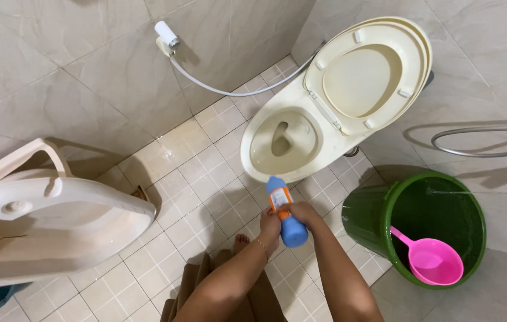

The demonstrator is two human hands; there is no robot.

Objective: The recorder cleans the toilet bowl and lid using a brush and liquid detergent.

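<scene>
we hold one blue bottle (286, 210) over the tiled floor, just before the open toilet (283, 140), left hand (269, 226) and right hand (305, 213) both wrapped tight round its middle. it looks like light, stiff, slick plastic, best gripped mid-body. one green bucket (379, 209), one pink dipper (432, 260).

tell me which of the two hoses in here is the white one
The white hose runs along the back wall from the white sprayer to the toilet. The other hose, on the right wall above the green bucket, is metallic grey.
</scene>
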